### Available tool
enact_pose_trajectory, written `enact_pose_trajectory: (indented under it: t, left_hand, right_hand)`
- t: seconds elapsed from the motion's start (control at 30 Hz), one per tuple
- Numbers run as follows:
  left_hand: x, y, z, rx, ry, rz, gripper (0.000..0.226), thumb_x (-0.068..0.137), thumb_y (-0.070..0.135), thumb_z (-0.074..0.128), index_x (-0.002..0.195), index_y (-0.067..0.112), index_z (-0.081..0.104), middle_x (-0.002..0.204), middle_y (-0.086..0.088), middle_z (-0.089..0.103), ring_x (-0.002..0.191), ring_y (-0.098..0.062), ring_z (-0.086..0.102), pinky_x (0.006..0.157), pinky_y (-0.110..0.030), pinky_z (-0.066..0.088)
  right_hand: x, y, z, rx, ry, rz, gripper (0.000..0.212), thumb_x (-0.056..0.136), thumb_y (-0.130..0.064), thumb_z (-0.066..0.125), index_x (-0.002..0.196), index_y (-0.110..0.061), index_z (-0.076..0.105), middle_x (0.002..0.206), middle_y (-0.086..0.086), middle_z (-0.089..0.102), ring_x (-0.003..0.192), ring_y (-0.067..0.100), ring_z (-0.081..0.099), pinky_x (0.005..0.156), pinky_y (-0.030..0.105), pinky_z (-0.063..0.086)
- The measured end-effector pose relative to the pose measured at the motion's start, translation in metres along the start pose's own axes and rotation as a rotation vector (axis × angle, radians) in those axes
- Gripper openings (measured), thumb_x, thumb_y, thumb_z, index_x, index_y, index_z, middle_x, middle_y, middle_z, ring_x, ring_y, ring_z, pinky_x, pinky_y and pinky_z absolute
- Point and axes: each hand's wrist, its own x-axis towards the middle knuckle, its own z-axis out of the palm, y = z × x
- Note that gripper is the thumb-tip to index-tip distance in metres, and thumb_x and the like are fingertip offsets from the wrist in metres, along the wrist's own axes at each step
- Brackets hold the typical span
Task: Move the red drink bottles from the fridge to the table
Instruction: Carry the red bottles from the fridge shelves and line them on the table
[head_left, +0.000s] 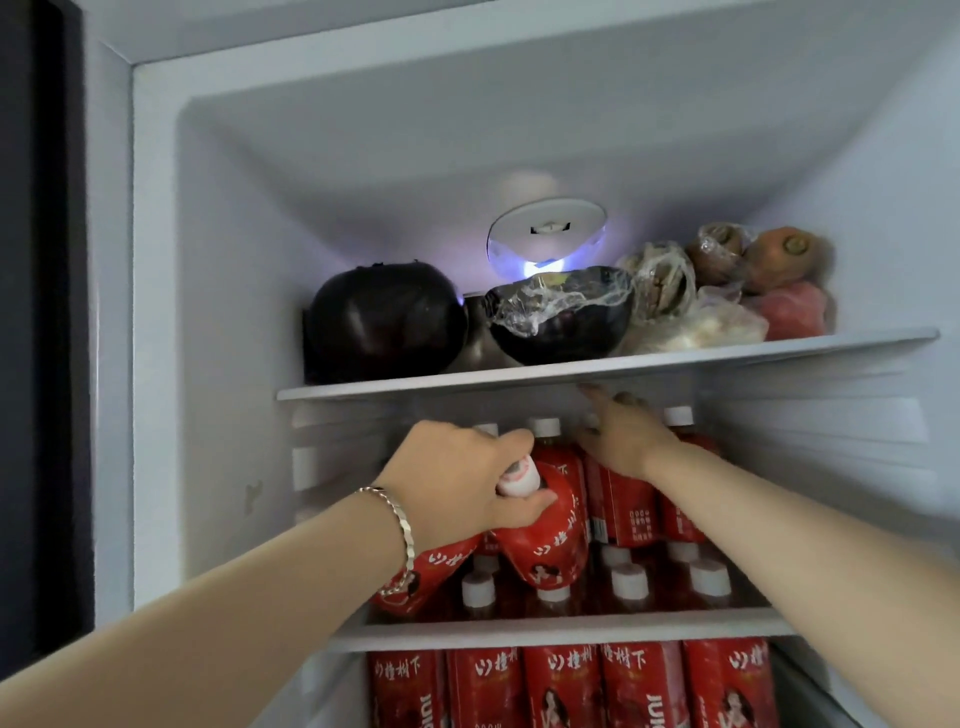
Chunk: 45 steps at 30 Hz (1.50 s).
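Fridge (218, 312): open, white inside, with both arms reaching into the middle compartment.
Left hand (457, 478): at 9 o'clock in that compartment, fingers and thumb curled round the neck of a tilted bottle just below its white cap (519, 478).
Tilted bottle (550, 530): red label, cap leaning toward 10 o'clock and base toward 5 o'clock, lying over the tops of the front bottles.
Second tilted bottle (431, 577): at 7 o'clock of the first and leaning the same way, partly hidden under the left wrist.
Right hand (623, 439): at 2 o'clock of the left hand and deeper in, fingers reaching toward 11 o'clock just below the top shelf. It lies against the upright bottles, but I cannot tell whether it grips one.
Upright bottles (623, 509): red, white-capped, standing in a row at the back of the compartment.
Front bottles (628, 582): at 6 o'clock of the upright row, with only their white caps and shoulders showing.
Middle shelf (571, 631): white, carrying all these bottles.
Bottom bottles (566, 686): a packed red row at 6 o'clock, under the middle shelf.
Top shelf (597, 371): holds a dark round vegetable (384, 322) at 9 o'clock, a cling-wrapped dark half (561, 317) in the middle, and wrapped food with a carrot (779, 254) at 3 o'clock.
Lamp (545, 239): lit, on the back wall at 12 o'clock.
Bracelet (400, 525): silver, on the left wrist.
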Motion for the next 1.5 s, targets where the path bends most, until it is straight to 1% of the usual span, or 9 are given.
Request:
enact_pose_trajectory:
  t: [0.2, 0.5, 0.7, 0.8, 0.87, 1.0, 1.07, 1.17, 1.5]
  left_hand:
    - [-0.003, -0.001, 0.003, -0.038, 0.031, 0.038, 0.049, 0.074, 0.063, 0.034, 0.075, 0.022, 0.061, 0.044, 0.005, 0.056, 0.037, -0.015, 0.055, 0.046, -0.018, 0.026]
    - [-0.017, 0.003, 0.013, 0.069, -0.08, 0.261, 0.048, 0.088, 0.059, 0.034, 0.097, 0.017, 0.055, 0.076, 0.001, 0.061, 0.061, -0.02, 0.061, 0.05, -0.027, 0.035]
    - [-0.035, 0.003, 0.008, 0.106, -0.147, 0.311, 0.045, 0.079, 0.058, 0.038, 0.078, 0.02, 0.062, 0.055, 0.004, 0.054, 0.037, -0.015, 0.049, 0.038, -0.018, 0.026]
    - [-0.039, 0.011, -0.007, 0.137, -0.105, 0.382, 0.048, 0.091, 0.053, 0.031, 0.104, 0.014, 0.055, 0.082, -0.003, 0.061, 0.065, -0.024, 0.061, 0.048, -0.027, 0.032]
    - [-0.037, 0.012, -0.023, 0.135, -0.147, 0.348, 0.049, 0.095, 0.053, 0.03, 0.117, 0.012, 0.046, 0.098, -0.006, 0.059, 0.082, -0.028, 0.061, 0.055, -0.031, 0.034]
    - [-0.048, 0.009, -0.075, 0.139, -0.059, 0.202, 0.053, 0.084, 0.058, 0.03, 0.081, 0.014, 0.059, 0.058, 0.002, 0.059, 0.048, -0.022, 0.06, 0.044, -0.018, 0.012]
    - [-0.06, 0.013, -0.101, 0.127, -0.081, 0.099, 0.051, 0.087, 0.063, 0.03, 0.097, 0.019, 0.053, 0.072, 0.004, 0.062, 0.069, -0.022, 0.063, 0.046, -0.023, 0.019]
    - [-0.069, 0.026, -0.141, 0.062, -0.267, -0.139, 0.051, 0.087, 0.067, 0.032, 0.108, 0.023, 0.048, 0.087, 0.005, 0.061, 0.085, -0.021, 0.061, 0.064, -0.028, 0.034]
    - [-0.194, 0.113, -0.263, 0.178, -0.684, -0.645, 0.05, 0.085, 0.066, 0.035, 0.066, 0.021, 0.043, 0.063, 0.007, 0.044, 0.07, -0.019, 0.05, 0.07, -0.029, 0.038]
  right_hand:
    - [0.006, -0.005, 0.018, 0.114, 0.293, 0.113, 0.026, 0.09, -0.012, 0.055, 0.114, -0.003, 0.059, 0.124, 0.02, 0.05, 0.111, 0.038, 0.054, 0.095, 0.038, 0.045]
    - [-0.04, -0.018, -0.011, -0.103, 0.335, 0.25, 0.047, 0.084, -0.045, 0.059, 0.114, -0.009, 0.05, 0.114, 0.015, 0.063, 0.107, 0.034, 0.059, 0.078, 0.033, 0.047]
    - [-0.089, -0.031, -0.019, -0.527, 0.381, -0.42, 0.023, 0.077, -0.027, 0.051, 0.08, -0.008, 0.063, 0.068, 0.007, 0.065, 0.054, 0.031, 0.064, 0.043, 0.025, 0.043]
    - [-0.113, -0.038, -0.02, -0.562, 0.476, -0.553, 0.028, 0.07, -0.029, 0.042, 0.059, -0.01, 0.061, 0.05, 0.003, 0.054, 0.032, 0.025, 0.052, 0.031, 0.02, 0.032]
    - [-0.122, -0.048, -0.032, -0.55, 0.531, -0.531, 0.027, 0.07, -0.031, 0.046, 0.057, -0.012, 0.06, 0.049, 0.001, 0.052, 0.032, 0.024, 0.051, 0.033, 0.017, 0.026]
    - [-0.142, -0.076, -0.063, -0.532, 0.532, -0.548, 0.018, 0.058, -0.026, 0.063, 0.054, -0.011, 0.055, 0.049, 0.0, 0.053, 0.035, 0.025, 0.052, 0.044, 0.017, 0.018]
    - [-0.152, -0.088, -0.075, -0.497, 0.491, -0.529, 0.014, 0.071, -0.022, 0.063, 0.067, -0.009, 0.059, 0.065, 0.002, 0.06, 0.053, 0.031, 0.059, 0.048, 0.025, 0.028]
    - [-0.167, -0.102, -0.085, -0.48, 0.385, -0.509, 0.014, 0.083, -0.025, 0.051, 0.082, -0.012, 0.054, 0.089, 0.001, 0.064, 0.083, 0.032, 0.061, 0.061, 0.029, 0.031]
    - [-0.308, -0.16, -0.06, -0.14, 0.021, -0.819, 0.026, 0.084, -0.033, 0.053, 0.097, -0.012, 0.06, 0.102, 0.007, 0.065, 0.093, 0.03, 0.061, 0.065, 0.029, 0.036]
